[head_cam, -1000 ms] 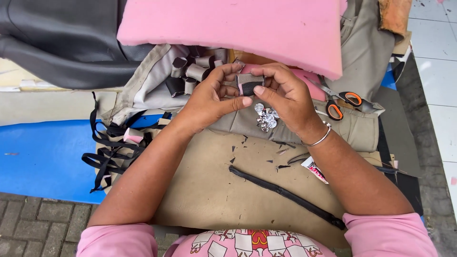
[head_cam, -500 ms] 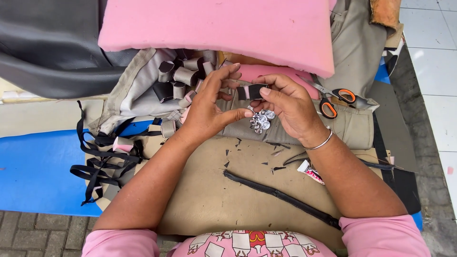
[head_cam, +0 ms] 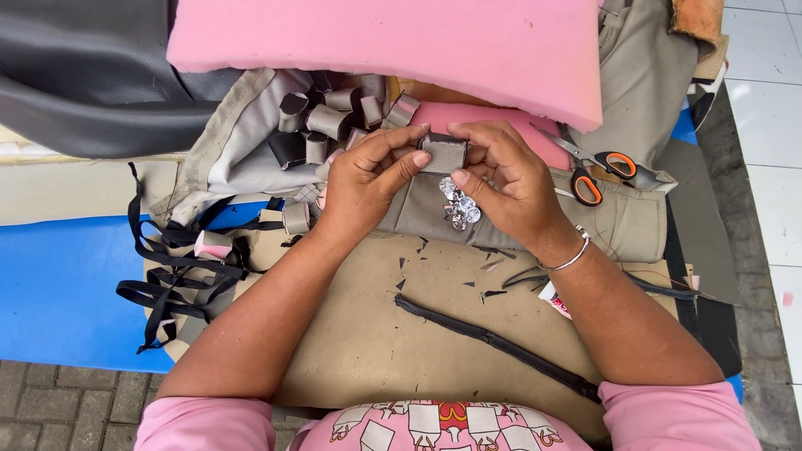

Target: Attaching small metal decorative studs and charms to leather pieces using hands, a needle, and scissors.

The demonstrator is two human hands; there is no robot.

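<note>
A small grey fabric loop (head_cam: 444,154) is pinched between the fingertips of both hands, above a folded beige cloth (head_cam: 618,221) on the worktop. The left hand (head_cam: 365,179) is clenched on its left edge by thumb and forefinger; the right hand (head_cam: 505,178) grasps its right edge. Its surface is seen as dull grey with a dark top rim. Just below it, a cluster of shiny metal pieces (head_cam: 459,205) lies on the cloth. A heap of similar rolled loops (head_cam: 334,117) is found to the upper left, under a pink foam slab (head_cam: 401,42). Orange-handled scissors (head_cam: 595,167) lie to the right, black straps (head_cam: 180,267) to the left, and a black strip (head_cam: 493,344) nearer the person.
</note>
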